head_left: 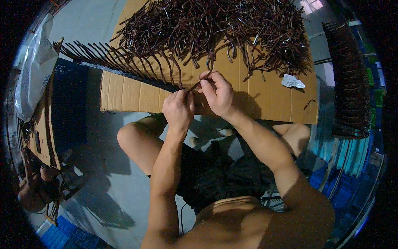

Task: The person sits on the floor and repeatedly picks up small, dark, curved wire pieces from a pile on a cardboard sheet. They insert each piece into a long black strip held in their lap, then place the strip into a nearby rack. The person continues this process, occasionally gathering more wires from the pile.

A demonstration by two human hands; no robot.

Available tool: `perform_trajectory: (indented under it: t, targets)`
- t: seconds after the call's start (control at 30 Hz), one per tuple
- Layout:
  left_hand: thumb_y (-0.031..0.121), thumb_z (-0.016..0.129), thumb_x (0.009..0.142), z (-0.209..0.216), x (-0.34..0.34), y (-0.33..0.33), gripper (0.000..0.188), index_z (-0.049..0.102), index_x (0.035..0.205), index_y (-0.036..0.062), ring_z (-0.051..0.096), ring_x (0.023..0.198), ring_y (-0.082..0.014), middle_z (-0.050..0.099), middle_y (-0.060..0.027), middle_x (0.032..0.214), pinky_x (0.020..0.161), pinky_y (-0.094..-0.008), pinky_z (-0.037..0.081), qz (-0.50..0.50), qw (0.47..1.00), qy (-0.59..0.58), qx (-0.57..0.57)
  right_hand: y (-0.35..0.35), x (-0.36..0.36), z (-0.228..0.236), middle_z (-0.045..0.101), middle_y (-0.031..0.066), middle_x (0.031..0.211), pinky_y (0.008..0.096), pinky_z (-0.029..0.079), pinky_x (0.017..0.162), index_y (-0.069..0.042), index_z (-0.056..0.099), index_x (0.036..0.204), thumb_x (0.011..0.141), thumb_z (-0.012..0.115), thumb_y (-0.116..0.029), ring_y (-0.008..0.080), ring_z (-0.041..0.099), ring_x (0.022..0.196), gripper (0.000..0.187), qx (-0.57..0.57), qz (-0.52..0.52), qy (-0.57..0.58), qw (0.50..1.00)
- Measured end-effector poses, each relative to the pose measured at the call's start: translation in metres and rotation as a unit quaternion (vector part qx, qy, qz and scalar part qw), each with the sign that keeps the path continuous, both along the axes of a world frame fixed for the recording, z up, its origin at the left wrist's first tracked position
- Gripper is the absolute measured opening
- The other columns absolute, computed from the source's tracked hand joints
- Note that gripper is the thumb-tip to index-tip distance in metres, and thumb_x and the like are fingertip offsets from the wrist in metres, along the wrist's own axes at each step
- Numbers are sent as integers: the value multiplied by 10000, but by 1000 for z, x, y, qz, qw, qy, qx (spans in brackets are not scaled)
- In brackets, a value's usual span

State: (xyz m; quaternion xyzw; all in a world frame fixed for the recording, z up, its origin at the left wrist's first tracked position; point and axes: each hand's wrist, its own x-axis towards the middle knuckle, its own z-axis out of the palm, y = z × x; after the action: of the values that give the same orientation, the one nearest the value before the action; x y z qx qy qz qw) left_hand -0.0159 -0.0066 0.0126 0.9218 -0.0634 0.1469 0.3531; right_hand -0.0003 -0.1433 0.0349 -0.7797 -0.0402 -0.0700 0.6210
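My left hand (pixel 178 108) is closed at the near end of a long dark bar (pixel 143 79). A row of thin brown bent rods (pixel 157 66) stands up along this bar, which slants away to the far left. Just right of it, my right hand (pixel 219 94) pinches one dark brown rod (pixel 194 86) between thumb and forefinger. That rod's lower end runs to the left hand's fingertips, where the fingers hide how it meets the bar. Beyond both hands, a large tangled pile of similar rods (pixel 207 29) lies on a cardboard sheet (pixel 269 101).
A crumpled white paper (pixel 292 81) and a small loose rod (pixel 309 104) lie on the cardboard's right side. Another bar packed with rods (pixel 346 79) stands at far right. A clear plastic bag (pixel 33 79) is at far left, with another person's hand (pixel 31 178) below it.
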Motion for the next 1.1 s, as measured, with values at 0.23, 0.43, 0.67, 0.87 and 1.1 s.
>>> perform_trajectory:
  t: [0.23,0.43,0.67,0.87,1.1]
  targets:
    - [130,631,768,2,0,1,111,582,725,40,562,674,-325,591,-123,708,611,-404,438,-6,1000,-16,-22,2,0,-7,580,77,897,268,525,686,25,545,984,906,526,-64,151,615,773,119,-60,0,-41,997]
    - [152,646,775,-6,2,8,105,617,774,52,577,689,-322,608,-126,732,620,-409,458,-30,999,4,-37,9,4,22,590,171,884,351,493,694,26,600,922,821,581,-72,317,607,799,142,-161,78,-107,978]
    - [250,669,824,5,7,17,213,652,775,43,625,630,-331,636,-149,691,565,-374,485,-39,998,43,-16,-76,71,-5,619,145,968,364,477,792,-18,614,1034,865,547,-123,304,598,905,209,-328,34,-27,944]
    - [331,653,817,26,2,15,274,690,783,62,633,599,-305,649,-131,664,552,-378,491,-57,988,146,1,-109,113,-33,598,220,841,463,469,732,-8,509,971,802,625,-142,385,583,847,244,-380,-98,36,919]
    - [293,664,829,18,-3,4,229,695,847,66,649,597,-287,648,-141,657,552,-365,506,-62,993,100,-7,-102,99,-36,595,180,853,458,467,673,-40,529,967,817,602,-147,365,592,795,198,-431,-83,82,895]
